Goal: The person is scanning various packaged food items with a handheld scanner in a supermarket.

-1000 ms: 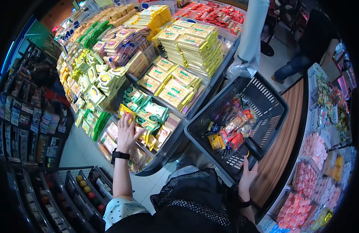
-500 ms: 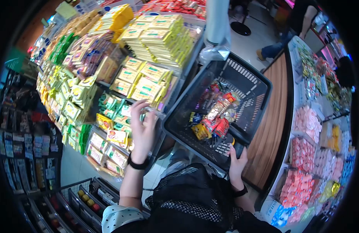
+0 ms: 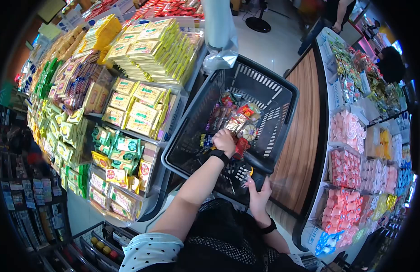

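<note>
A dark grey shopping basket (image 3: 289, 97) sits in front of me, with several wrapped snacks gathered in it. My left hand (image 3: 224, 141) reaches down into it. Its fingers are curled against the snacks beside a shiny gold-and-red packet (image 3: 237, 121), and whatever they hold is hidden. A red packet (image 3: 241, 147) lies just right of that hand, a dark blue one (image 3: 206, 139) to its left. At the basket's near right corner, my right hand (image 3: 259, 191) grips the basket by its black handle (image 3: 259, 163), thumb on top.
To the left, a snack display holds stacked yellow cracker packs (image 3: 151, 45) and green packets (image 3: 128, 144). A wood-grain counter (image 3: 300, 131) runs along the right, bordering bins of pink-wrapped sweets (image 3: 343, 170). A wrapped post (image 3: 219, 31) stands behind the basket. A person (image 3: 339, 18) is at the far right.
My left hand has moved right and away from the snack display, down into the basket. The view has shifted, so the basket appears further left. My right hand stays at the handle.
</note>
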The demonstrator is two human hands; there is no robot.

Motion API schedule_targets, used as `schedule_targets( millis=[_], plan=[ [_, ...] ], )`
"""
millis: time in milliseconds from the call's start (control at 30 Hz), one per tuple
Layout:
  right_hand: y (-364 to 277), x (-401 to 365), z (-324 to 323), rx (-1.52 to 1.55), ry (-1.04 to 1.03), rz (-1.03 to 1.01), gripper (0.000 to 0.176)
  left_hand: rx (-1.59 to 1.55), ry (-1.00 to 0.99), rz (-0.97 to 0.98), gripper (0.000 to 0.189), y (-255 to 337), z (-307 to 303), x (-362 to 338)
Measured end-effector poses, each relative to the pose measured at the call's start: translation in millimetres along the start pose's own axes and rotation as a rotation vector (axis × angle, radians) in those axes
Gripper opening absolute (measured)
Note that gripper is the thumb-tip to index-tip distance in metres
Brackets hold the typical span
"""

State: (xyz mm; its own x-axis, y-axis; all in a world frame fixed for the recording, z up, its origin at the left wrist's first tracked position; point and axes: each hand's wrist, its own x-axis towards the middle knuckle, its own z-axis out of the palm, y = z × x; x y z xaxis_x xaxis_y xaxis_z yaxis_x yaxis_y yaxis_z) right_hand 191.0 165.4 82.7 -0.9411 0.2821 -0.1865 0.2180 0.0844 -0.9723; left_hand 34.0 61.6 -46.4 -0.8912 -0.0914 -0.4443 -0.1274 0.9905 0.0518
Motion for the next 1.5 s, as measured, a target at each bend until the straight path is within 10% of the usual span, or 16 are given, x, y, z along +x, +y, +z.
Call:
schedule_targets(
  millis=[367,633,733,1067,1233,1500],
  plan=[
    [2.7,-4.9,7.9,-0.094,-0.043,-0.063,0.023,0.088,0.174,0.163,0.057,-19.0,25.3,4.5],
    [10.8,-8.7,9.6,0.054,0.006,-0.034,0.025,-0.811,0.693,-0.117,0.021,-47.1,-54.4,18.0],
    [6.4,-10.2,9.0,0.037,-0.002,-0.027,0.026,-1.411,0.572,-0.044,0.019,-67.7,-66.6,27.6],
    [20.3,-11.4,9.4,0.003,0.056,-0.071,0.027,-1.259,0.593,-0.12,0.018,-61.5,-82.0,13.9],
    [13.0,-7.2,16.7,0.006,0.149,-0.025,0.028,-1.603,0.536,0.275,0.022,-59.4,-111.3,-13.8],
    [8.7,4.8,15.1,-0.075,0.188,-0.003,0.021,-0.286,0.501,0.246,0.071,-146.7,-123.4,-118.7]
  ],
)
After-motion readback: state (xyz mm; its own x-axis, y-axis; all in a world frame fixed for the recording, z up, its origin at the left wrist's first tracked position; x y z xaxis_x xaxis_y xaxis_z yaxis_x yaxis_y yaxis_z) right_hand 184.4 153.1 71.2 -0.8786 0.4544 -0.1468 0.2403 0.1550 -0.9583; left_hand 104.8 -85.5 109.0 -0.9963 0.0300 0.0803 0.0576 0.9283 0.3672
